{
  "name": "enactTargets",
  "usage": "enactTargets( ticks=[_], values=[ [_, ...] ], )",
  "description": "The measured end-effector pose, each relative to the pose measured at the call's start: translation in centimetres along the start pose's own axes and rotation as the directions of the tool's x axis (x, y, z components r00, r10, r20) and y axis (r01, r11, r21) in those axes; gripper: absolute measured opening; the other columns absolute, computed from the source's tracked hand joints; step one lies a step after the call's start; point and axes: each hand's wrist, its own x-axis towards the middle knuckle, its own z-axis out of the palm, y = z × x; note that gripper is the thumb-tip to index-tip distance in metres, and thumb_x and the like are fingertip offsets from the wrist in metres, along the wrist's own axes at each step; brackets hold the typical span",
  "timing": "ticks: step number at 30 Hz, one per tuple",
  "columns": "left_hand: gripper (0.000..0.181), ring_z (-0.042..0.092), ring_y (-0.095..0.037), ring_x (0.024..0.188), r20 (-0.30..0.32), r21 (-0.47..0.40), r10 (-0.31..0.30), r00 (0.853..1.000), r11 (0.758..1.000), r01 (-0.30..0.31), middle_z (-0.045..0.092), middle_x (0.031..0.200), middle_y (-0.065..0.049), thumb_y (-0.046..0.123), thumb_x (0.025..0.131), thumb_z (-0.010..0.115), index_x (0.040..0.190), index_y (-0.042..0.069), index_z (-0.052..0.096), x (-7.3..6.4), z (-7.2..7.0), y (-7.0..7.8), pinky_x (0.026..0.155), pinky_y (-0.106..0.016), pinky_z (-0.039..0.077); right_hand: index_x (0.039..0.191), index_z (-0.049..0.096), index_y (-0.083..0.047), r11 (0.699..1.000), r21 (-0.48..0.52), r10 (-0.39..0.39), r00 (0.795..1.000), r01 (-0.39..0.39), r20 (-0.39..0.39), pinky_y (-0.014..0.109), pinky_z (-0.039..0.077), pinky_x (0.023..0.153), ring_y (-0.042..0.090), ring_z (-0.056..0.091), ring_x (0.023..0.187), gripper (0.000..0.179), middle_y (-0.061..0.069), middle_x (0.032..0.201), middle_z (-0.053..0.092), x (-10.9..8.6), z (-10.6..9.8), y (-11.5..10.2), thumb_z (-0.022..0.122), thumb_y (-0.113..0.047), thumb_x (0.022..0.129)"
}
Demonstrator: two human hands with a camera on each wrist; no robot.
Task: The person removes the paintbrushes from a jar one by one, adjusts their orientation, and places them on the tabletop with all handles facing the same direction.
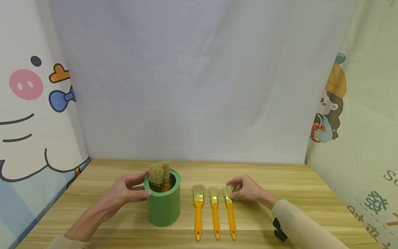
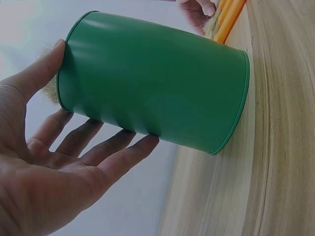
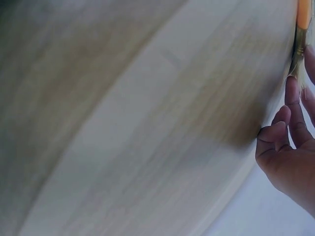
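Note:
A green cylindrical canister point(image 1: 164, 211) stands upright on the wooden table, with paintbrushes point(image 1: 156, 174) in it, bristles up above the rim. My left hand point(image 1: 125, 190) holds the canister from its left. In the left wrist view, the thumb is at the canister's rim and the other fingers lie along its wall. Three paintbrushes with orange handles lie in a row to the right, bristles facing away from me. At the rightmost paintbrush point(image 1: 230, 216), my right hand point(image 1: 247, 188) pinches the bristle end. The right wrist view shows its fingertips at those bristles.
The larger left paintbrush point(image 1: 198, 214) and the middle paintbrush point(image 1: 215, 216) lie between the canister and the right hand. A pale cloth point(image 1: 199, 103) hangs behind the table's far edge. Printed curtains point(image 1: 357, 152) stand along both sides.

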Motion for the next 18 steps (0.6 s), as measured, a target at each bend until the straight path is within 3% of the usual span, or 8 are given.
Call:
enactTargets(
  ticks=[18],
  values=[
    [0.088,0.038,-0.051,0.146,-0.009,0.003,-0.004,1.000,1.000,0.004,0.026,0.166,-0.031,0.014,0.097,0.077,0.165,-0.002,0.025,-0.05,0.10,0.01,0.100,-0.045,0.056,0.122,0.071,0.010,1.000,-0.010,0.013,1.000,-0.013,-0.001,0.029,0.052,0.069,0.019,0.060,0.080,0.043,0.010,0.098,0.070,-0.13,-0.05,-0.42,0.087,-0.008,0.086]
  ],
)
